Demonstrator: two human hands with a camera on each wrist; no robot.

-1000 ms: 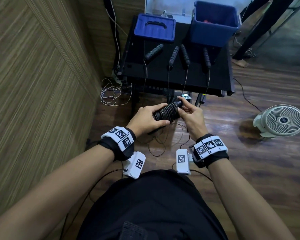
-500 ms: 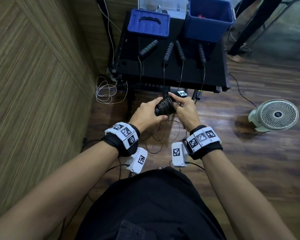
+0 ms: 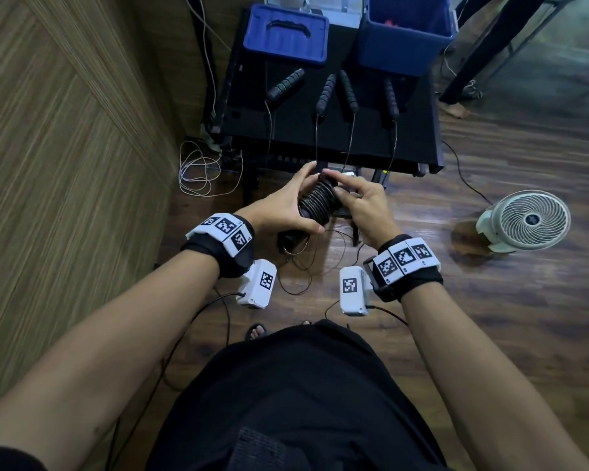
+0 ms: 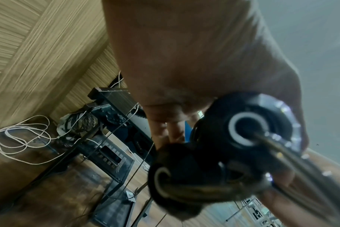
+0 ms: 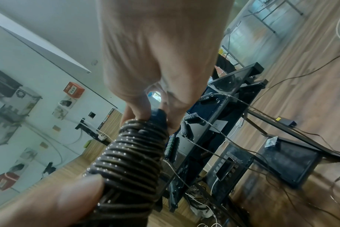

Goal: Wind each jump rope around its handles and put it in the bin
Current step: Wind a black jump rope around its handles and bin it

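In the head view both hands hold a black jump rope [image 3: 318, 201] whose cord is coiled in many turns around its paired handles. My left hand [image 3: 286, 207] grips the near end of the bundle [image 4: 219, 147], thumb underneath. My right hand [image 3: 356, 198] pinches the far end of the bundle [image 5: 134, 155] with fingertips. A loose length of cord [image 3: 303, 260] hangs below the hands. Several more jump rope handles [image 3: 347, 91] lie on the black table [image 3: 415, 144], cords trailing over its front edge. An open blue bin [image 3: 407, 32] stands at the table's back right.
A blue lid [image 3: 286, 34] lies at the table's back left. A wood-panel wall [image 3: 65, 164] runs along the left. White cable coils [image 3: 201, 171] lie on the floor by the table leg. A white fan [image 3: 527, 220] stands on the floor to the right.
The wound bundle has tilted more upright and moved slightly forward toward the table. My right fingers have shifted to the bundle's far end.
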